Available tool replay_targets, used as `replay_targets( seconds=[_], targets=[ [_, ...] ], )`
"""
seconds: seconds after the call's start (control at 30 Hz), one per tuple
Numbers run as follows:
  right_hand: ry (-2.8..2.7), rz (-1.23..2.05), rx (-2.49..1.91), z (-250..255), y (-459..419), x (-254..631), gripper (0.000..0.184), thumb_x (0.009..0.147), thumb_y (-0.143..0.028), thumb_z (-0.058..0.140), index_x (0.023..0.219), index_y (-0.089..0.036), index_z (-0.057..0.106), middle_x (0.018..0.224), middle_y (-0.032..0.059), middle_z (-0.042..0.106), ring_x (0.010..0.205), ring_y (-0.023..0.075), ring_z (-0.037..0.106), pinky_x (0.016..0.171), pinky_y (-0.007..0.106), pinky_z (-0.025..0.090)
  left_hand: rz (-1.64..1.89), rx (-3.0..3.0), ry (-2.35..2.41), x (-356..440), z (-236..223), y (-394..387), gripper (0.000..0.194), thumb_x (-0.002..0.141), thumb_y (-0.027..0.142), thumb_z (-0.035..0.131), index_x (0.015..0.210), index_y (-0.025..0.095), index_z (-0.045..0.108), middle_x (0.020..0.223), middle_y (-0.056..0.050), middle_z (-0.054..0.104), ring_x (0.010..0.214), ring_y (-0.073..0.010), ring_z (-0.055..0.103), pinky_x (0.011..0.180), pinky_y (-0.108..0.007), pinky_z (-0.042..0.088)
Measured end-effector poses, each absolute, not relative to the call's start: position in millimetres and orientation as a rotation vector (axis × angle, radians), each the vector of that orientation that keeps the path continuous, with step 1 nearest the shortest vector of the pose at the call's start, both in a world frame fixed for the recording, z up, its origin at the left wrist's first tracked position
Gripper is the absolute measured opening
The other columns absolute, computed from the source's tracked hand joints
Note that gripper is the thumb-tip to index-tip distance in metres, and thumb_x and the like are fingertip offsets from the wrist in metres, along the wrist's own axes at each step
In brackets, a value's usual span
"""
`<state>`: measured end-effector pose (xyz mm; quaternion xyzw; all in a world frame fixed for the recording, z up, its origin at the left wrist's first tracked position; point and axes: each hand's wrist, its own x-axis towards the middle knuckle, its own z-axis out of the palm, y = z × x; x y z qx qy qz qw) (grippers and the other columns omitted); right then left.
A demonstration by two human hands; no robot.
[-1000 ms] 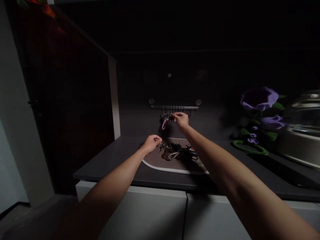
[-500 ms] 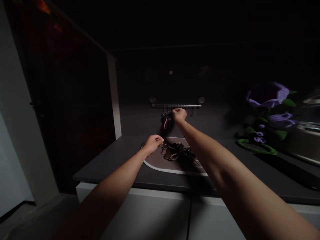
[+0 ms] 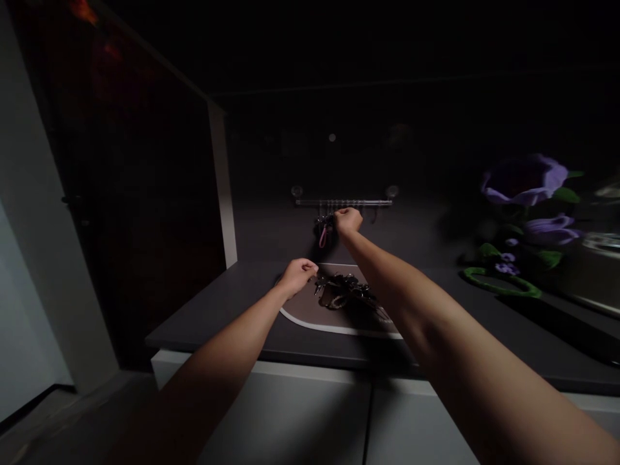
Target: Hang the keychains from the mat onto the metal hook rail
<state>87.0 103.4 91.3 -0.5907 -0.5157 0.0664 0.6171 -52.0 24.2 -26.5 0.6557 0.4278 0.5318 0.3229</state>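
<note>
My right hand [image 3: 349, 221] is raised to the wall, fingers closed just below a clear hook rail [image 3: 310, 203]. Whatever it grips is hidden behind the fingers. Left of it, keys [image 3: 321, 219] and a pink loop strap [image 3: 323, 237] hang from the hooks. Lower down, my left hand [image 3: 297, 276] hovers over the left part of a brown mat [image 3: 310, 315] with a white rim. Its thumb and fingers are pinched together; anything between them is too small to make out. Beside those fingertips a dark pile of keys and key rings [image 3: 349, 287] lies on the mat, partly shadowed.
The mat rests on a dark countertop [image 3: 208, 310] above white cabinet doors [image 3: 300, 407]. At the right stand purple flowers [image 3: 527, 181] with a green ring-shaped piece [image 3: 501, 282] and a shiny container [image 3: 588, 278]. A dark door [image 3: 145, 194] is at the left.
The view has shifted slightly. Both hands keep nearly the same places, the right at the hooks and the left over the mat.
</note>
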Motion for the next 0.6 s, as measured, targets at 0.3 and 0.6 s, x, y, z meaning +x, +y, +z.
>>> replay_targets(
  seconds=[0.3, 0.6],
  targets=[
    [-1.139, 0.217, -1.320, 79.8, 107.6, 83.1, 0.016, 0.062, -0.018, 0.056, 0.073, -0.015, 0.068, 0.075, 0.0081, 0.067, 0.071, 0.0174, 0.061, 0.069, 0.026, 0.045, 1.409, 1.733, 1.111, -53.4, -27.7, 25.7, 0.010, 0.067, 0.023, 0.060, 0.068, 0.013, 0.061, 0.058, 0.000, 0.057, 0.054, -0.0084, 0.047, 0.053, -0.021, 0.036],
    [-1.044, 0.389, -1.157, 61.6, 125.2, 89.3, 0.018, 0.061, -0.020, 0.060, 0.077, -0.013, 0.067, 0.077, 0.0064, 0.067, 0.070, 0.0146, 0.060, 0.068, 0.024, 0.046, 1.425, 1.718, 1.120, -53.7, -25.7, 24.9, 0.009, 0.065, 0.021, 0.059, 0.067, 0.012, 0.060, 0.057, 0.000, 0.056, 0.053, -0.0081, 0.045, 0.054, -0.021, 0.035]
  ],
)
